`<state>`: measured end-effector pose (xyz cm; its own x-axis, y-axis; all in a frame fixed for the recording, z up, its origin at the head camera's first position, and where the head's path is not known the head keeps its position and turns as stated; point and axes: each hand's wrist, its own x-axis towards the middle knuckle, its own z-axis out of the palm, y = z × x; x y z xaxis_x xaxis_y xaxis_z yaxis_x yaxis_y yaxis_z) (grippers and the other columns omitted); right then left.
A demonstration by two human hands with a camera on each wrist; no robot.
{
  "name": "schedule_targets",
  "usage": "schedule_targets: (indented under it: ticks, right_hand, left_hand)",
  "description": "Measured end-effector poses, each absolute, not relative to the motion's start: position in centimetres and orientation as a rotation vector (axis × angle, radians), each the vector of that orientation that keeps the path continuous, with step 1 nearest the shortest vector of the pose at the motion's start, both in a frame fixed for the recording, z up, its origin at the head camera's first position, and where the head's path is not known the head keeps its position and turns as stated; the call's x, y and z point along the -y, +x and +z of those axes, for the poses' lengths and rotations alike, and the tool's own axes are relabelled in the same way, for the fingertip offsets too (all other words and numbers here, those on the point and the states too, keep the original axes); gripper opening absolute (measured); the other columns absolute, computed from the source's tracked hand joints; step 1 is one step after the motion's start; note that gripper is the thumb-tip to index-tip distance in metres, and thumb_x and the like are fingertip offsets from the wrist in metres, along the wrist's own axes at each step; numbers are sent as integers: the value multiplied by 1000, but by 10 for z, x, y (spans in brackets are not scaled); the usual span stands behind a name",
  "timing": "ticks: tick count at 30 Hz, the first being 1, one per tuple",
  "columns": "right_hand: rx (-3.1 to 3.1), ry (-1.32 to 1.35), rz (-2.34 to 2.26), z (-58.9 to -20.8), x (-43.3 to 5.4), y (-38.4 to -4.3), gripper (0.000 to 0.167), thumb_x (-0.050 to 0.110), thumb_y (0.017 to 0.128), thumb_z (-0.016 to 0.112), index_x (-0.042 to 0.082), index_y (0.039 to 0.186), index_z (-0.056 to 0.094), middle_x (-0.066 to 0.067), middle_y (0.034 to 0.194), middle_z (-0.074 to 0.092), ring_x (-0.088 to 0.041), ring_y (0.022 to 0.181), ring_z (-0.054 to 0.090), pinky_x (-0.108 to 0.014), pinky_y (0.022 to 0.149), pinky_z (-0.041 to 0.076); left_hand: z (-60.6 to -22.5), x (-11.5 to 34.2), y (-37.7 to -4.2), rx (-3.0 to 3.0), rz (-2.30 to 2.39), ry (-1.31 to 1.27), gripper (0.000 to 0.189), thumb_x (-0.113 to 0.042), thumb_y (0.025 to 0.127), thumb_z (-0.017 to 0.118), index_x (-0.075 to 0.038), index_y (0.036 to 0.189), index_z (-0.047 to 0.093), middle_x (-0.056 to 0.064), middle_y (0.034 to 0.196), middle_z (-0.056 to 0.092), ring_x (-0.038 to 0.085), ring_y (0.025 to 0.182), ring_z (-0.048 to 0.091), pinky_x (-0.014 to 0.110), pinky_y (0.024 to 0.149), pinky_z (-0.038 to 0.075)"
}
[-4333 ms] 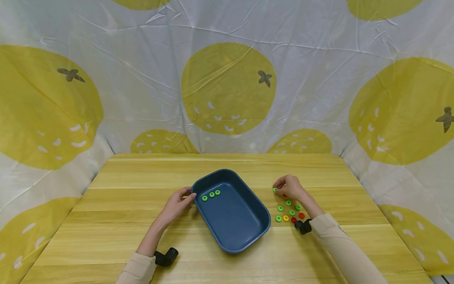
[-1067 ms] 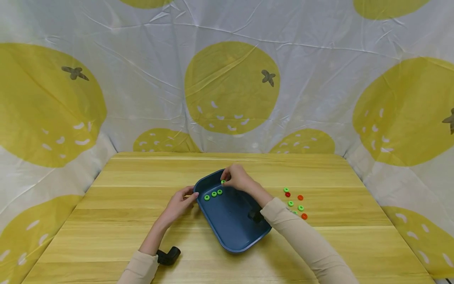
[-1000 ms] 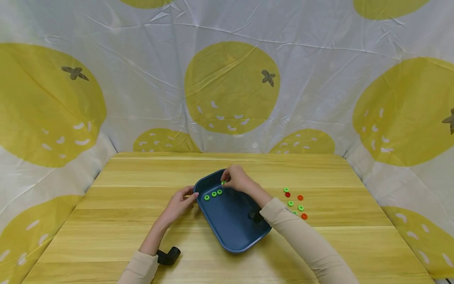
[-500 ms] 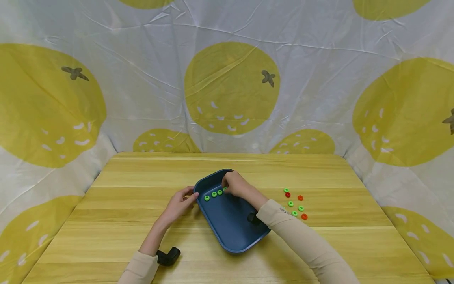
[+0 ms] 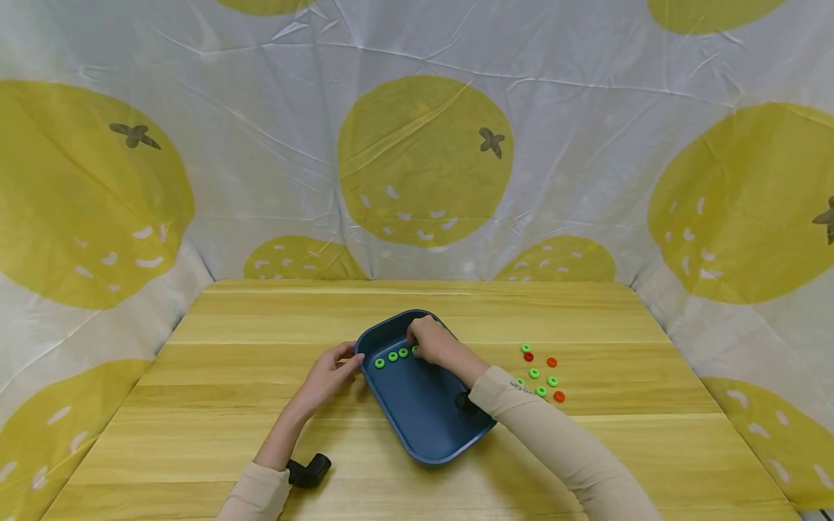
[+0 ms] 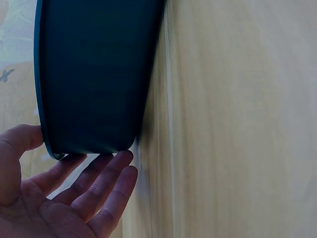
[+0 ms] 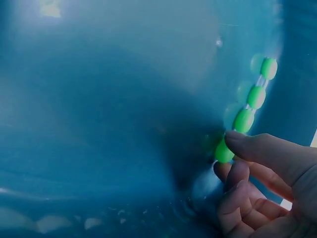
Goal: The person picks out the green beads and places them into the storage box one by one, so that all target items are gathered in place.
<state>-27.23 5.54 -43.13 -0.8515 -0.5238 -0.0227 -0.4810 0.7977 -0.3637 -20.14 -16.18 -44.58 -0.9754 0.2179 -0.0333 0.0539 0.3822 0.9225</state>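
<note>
A deep dark-blue plastic tub [image 5: 423, 412] stands angled on the table. My left hand [image 5: 334, 373] grips its far left corner, thumb at the rim and fingers against the outer wall, as the left wrist view shows. Inside the tub, my right hand [image 5: 438, 341] pinches a small green ring [image 7: 224, 151] between thumb and fingers, down at the floor. This ring sits at the end of a row of three more green rings, among them a green ring [image 7: 269, 68] farthest from the hand. In the head view the fingers partly cover the pinched ring.
Loose rings lie on the wooden table [image 5: 619, 347] to the right of the tub: several green rings [image 5: 534, 373], a red ring [image 5: 528, 357] and an orange ring [image 5: 559, 396]. The right sleeve [image 5: 554, 434] crosses the tub's right rim and covers part of this group.
My right hand has brought a green ring from the group on the right into the tub and lowered it to the end of the row. My left hand keeps its hold on the corner.
</note>
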Motion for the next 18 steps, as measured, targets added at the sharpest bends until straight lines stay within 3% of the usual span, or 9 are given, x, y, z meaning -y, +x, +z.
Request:
schedule_targets:
  ticks: [18]
  right_hand:
    - [-2827, -852, -623, -420, -60, -274, 16, 5, 82, 70, 2, 97, 70, -11, 95, 68, -20, 81, 62, -29, 72, 53]
  left_hand:
    - [-447, 161, -202, -2493, 1652, 235, 43, -22, 98, 50, 5, 132, 48, 25, 120, 57, 26, 98, 63, 40, 82, 54]
